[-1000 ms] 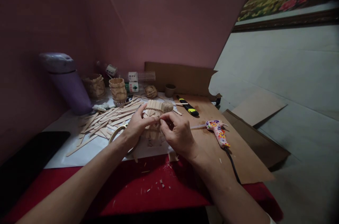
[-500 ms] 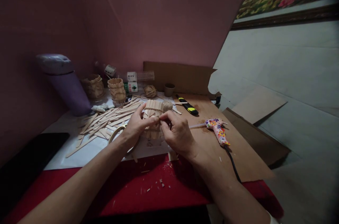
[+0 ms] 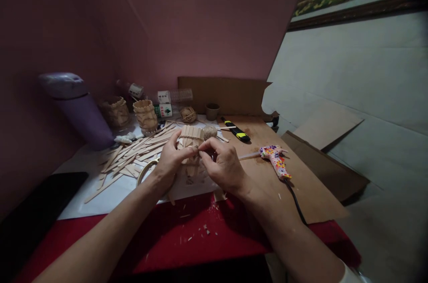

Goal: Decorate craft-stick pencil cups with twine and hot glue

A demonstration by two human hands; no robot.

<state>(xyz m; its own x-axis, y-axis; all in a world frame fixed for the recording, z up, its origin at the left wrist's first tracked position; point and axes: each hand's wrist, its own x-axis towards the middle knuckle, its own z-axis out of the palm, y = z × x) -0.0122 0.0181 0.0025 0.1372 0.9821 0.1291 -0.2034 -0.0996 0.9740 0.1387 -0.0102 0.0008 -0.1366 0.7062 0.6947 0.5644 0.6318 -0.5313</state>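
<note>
A small cup built of upright wooden craft sticks (image 3: 191, 133), with a band of twine round it, is in front of me. My left hand (image 3: 170, 158) grips it from the left, the thumb lying across its front. My right hand (image 3: 223, 162) is at the cup's right side, thumb and forefinger pinched together close to my left thumb. What sits in that pinch is too small to make out. Just behind the cup lies a ball of twine (image 3: 210, 132). A gold-rimmed ring (image 3: 142, 174) shows beside my left wrist.
Loose craft sticks (image 3: 130, 158) are heaped at left, before two finished stick cups (image 3: 146, 116). A purple bottle (image 3: 80, 109) stands far left. On the cardboard lie a utility knife (image 3: 236, 131) and a flowered glue gun (image 3: 276, 160), its cord trailing forward. Scraps litter the red cloth (image 3: 160, 238).
The view has shifted slightly. My left hand still holds the stick cup, and my right fingertips stay pinched against it, with hardly any movement.
</note>
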